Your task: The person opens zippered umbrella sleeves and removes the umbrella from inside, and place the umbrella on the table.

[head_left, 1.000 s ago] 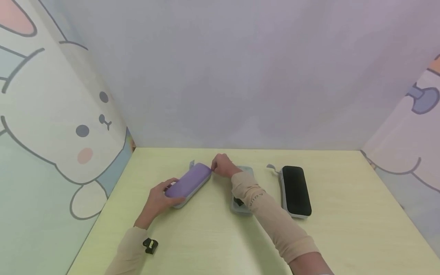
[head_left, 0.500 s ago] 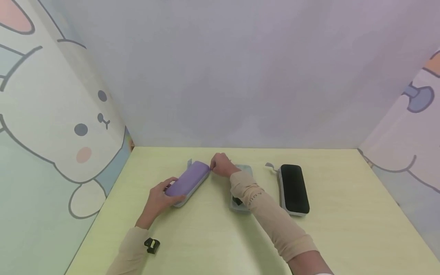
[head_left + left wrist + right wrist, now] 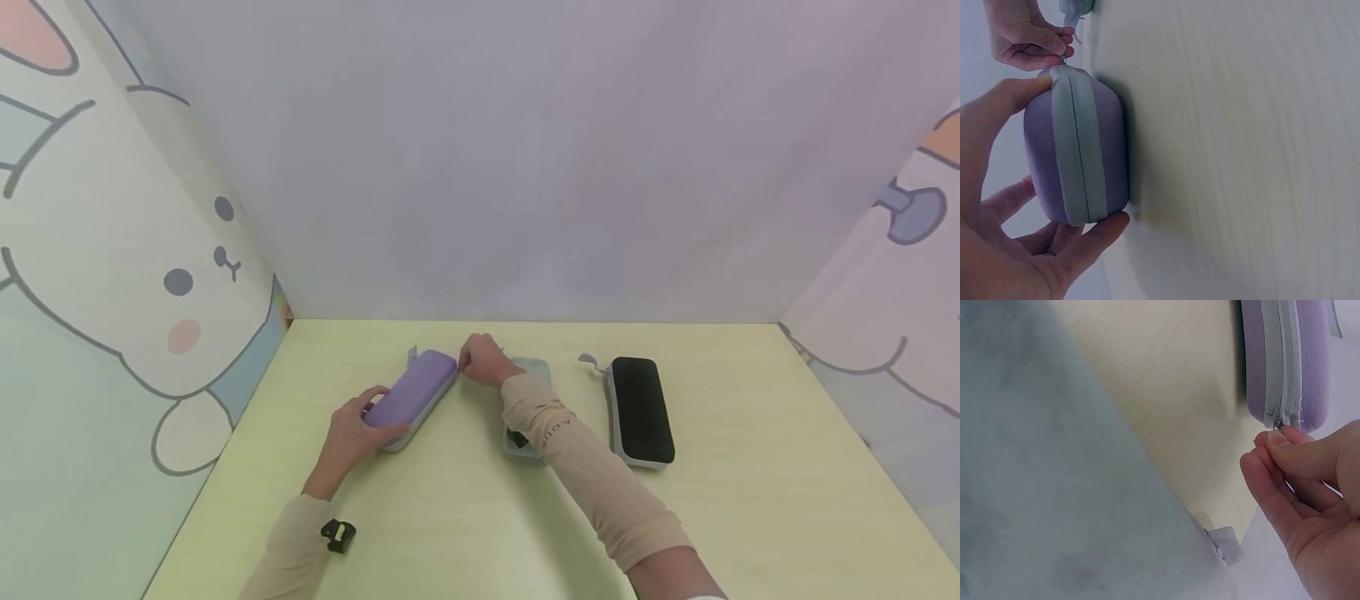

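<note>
A purple zippered pencil case [image 3: 412,387] with a pale grey-green zipper band [image 3: 1079,150] lies slanted on the left of the table. My left hand [image 3: 354,432] grips its near end, thumb on one side and fingers on the other. At the far right end my right hand [image 3: 483,360] pinches the zipper pull [image 3: 1279,424] between thumb and forefinger. In the right wrist view the zipper teeth run closed up to that pull. A fabric tab [image 3: 412,356] sticks out behind the case.
Under my right forearm lies a grey-green case [image 3: 534,367], partly hidden by the sleeve. Farther right rests a black-topped case [image 3: 643,408] with a light side and a fabric tab. The pale wooden table [image 3: 750,467] meets a light curtain [image 3: 525,208] at the back.
My left hand and forearm have shifted slightly to the right, along with the near end of the purple pencil case. My right hand keeps its pinch at the far end.
</note>
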The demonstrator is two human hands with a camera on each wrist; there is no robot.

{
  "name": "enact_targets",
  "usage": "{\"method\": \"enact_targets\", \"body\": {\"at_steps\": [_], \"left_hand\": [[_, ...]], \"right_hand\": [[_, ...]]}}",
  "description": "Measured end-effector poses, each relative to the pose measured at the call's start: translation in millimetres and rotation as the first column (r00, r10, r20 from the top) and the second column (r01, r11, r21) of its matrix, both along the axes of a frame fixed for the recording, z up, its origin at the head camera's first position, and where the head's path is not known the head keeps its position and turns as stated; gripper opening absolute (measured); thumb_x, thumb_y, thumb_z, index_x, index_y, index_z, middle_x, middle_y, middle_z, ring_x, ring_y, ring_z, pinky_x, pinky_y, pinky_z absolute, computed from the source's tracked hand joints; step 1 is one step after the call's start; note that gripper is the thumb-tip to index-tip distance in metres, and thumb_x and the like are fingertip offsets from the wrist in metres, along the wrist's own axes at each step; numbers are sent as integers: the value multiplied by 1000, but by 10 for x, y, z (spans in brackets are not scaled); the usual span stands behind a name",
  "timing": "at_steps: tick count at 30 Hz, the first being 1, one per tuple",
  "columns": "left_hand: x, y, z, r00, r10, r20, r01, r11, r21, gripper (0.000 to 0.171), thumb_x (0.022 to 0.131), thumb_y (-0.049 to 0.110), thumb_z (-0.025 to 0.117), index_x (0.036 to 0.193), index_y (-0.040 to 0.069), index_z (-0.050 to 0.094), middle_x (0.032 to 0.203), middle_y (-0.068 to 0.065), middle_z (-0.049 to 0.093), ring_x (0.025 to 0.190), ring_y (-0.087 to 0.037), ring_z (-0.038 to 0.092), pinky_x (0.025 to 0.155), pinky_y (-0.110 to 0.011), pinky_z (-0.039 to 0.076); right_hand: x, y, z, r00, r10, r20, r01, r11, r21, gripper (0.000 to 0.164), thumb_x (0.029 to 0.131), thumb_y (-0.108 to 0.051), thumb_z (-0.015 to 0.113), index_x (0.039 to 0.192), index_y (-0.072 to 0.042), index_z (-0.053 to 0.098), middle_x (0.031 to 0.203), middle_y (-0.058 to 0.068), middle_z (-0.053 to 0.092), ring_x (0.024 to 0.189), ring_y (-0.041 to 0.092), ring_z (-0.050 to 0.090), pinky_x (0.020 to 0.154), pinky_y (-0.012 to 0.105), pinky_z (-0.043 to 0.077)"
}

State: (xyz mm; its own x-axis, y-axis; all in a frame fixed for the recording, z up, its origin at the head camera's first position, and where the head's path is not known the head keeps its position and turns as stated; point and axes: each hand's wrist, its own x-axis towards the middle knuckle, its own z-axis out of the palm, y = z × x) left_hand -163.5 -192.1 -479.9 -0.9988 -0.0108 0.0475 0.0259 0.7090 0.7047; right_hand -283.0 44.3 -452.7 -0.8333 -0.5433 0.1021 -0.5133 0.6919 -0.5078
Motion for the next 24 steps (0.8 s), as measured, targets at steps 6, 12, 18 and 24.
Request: {"method": "enact_targets", "body": {"at_steps": [6,12,18,24], "left_hand": [[17,24,7,999,19,32,-19,1000,2,67,68,39,83,124,16,55,109,-20,61,95,-32,58,77,-46,49],[27,42,5,999,33,29,-34,999,8,67,68,38,84,124,15,55,107,-19,61,93,-31,58,74,-45,49],[43,101,31,998,59,37,-60,998,24,64,68,35,84,122,15,56,107,-19,61,93,-31,58,73,-44,48],[55,143,40,997,69,25,-69,998,0,66,68,36,84,122,14,55,109,-21,60,96,-33,59,75,-47,48]], "right_hand": [[35,-2,18,1000,-12,7,12,1000,-13,24,70,15,57,74,-1,75,79,9,71,83,27,66,80,41,51],[60,-2,13,1000,-23,3,23,999,-26,24,70,15,57,74,-1,75,77,9,71,84,27,66,82,42,50],[52,0,-17,999,-41,1,41,999,-30,24,71,13,57,74,-2,75,75,8,71,77,24,66,77,38,52],[40,0,-53,999,-54,4,54,998,-36,23,71,12,57,74,-2,75,74,7,70,74,22,65,74,35,52]]}}
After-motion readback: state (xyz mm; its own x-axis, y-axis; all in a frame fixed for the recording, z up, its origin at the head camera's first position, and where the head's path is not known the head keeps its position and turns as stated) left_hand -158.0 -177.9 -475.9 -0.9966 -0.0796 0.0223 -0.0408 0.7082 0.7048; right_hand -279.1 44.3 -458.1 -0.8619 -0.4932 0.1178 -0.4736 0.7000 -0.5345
